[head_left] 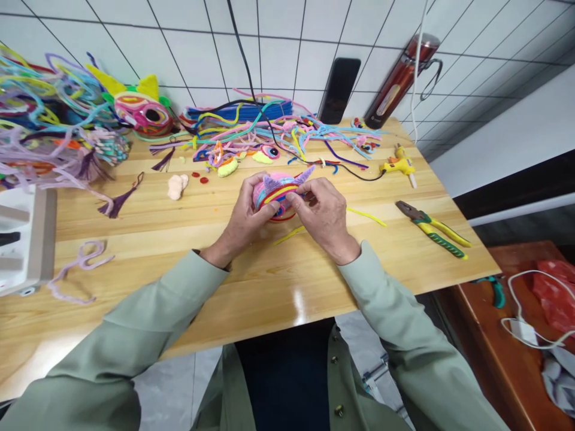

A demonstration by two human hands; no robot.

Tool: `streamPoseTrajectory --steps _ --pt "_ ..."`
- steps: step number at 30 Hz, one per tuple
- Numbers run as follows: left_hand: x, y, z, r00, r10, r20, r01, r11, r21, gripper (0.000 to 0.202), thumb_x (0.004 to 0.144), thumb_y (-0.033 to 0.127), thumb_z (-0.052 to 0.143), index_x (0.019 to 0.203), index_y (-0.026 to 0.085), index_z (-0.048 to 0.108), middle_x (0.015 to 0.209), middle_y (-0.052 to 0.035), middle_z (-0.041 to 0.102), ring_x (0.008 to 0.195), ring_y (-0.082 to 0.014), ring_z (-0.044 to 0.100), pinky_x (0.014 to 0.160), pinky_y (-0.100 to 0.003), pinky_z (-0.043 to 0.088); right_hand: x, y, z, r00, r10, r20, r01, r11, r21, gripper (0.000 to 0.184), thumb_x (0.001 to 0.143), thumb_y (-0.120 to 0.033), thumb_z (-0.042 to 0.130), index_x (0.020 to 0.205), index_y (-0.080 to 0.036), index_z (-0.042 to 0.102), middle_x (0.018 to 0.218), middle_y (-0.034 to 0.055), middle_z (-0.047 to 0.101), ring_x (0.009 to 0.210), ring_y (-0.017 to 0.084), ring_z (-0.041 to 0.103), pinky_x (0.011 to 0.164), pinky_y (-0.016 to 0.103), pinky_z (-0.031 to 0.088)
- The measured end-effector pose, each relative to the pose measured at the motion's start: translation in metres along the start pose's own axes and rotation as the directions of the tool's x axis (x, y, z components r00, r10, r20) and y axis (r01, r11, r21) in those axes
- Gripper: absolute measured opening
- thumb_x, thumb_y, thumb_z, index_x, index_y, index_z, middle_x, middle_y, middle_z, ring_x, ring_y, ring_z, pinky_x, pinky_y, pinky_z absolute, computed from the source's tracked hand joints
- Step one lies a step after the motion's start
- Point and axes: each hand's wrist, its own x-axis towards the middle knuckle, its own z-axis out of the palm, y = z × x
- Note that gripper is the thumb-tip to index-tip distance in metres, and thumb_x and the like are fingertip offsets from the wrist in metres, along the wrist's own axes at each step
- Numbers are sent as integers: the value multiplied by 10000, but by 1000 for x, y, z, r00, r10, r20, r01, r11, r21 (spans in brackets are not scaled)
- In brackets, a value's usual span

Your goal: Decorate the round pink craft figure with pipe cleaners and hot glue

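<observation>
Between both hands, just above the wooden table (251, 272), is a round pipe-cleaner animal head (281, 190) in pink, red, yellow and blue, with two purple pointed ears. My left hand (249, 209) grips its left side, thumb across the front. On the right side, my right hand (322, 209) pinches at the front edge with thumb and forefinger; whether a small piece sits between those fingertips is hidden. Yellow pipe-cleaner strips (366, 215) lie under and beside my right hand.
Pliers (431, 228) and a yellow glue gun (399, 167) with a black cord lie to the right. Loose pipe cleaners (251, 129) spread along the back, near a finished-looking animal head (144, 112). A phone (340, 90) and a red flask (399, 84) lean on the tiled wall.
</observation>
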Motion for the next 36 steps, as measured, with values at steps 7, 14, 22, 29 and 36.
streamPoseTrajectory --steps 7,14,22,29,36 --pt "2 -5 0 1000 6 15 -5 1000 -24 948 855 757 1072 1583 321 648 1602 -116 689 1538 -423 684 1373 -614 569 1 0 -4 997 68 33 -69 997 37 213 1110 -419 835 978 -282 741 972 49 818 910 245 738 884 409 638" --pt "3 -8 0 999 32 44 -34 999 26 943 894 798 1019 1597 308 626 1620 -132 688 1543 -424 685 1393 -661 543 5 0 -8 994 94 48 -97 993 72 223 1094 -397 843 948 -282 721 965 37 811 889 227 752 881 391 650" --pt "4 -10 -3 995 66 71 -72 994 83 959 940 855 946 1634 304 579 1650 -141 688 1554 -416 709 1371 -633 592 6 1 -10 991 113 72 -121 986 118 219 1074 -398 863 939 -290 728 969 24 813 899 218 761 868 386 670" --pt "2 -3 -1 998 42 56 -46 996 73 832 1012 852 878 1590 320 602 1584 -106 715 1468 -365 744 1313 -581 647 7 0 -11 994 82 70 -91 987 134 208 1064 -371 881 942 -289 734 973 26 811 919 225 763 887 400 674" --pt "3 -2 -1 999 27 37 -30 995 92 795 998 819 907 1545 318 619 1532 -94 718 1413 -346 745 1286 -546 653 6 0 -11 991 98 86 -112 977 182 174 1061 -370 870 953 -285 763 1005 32 821 936 225 769 876 399 691"
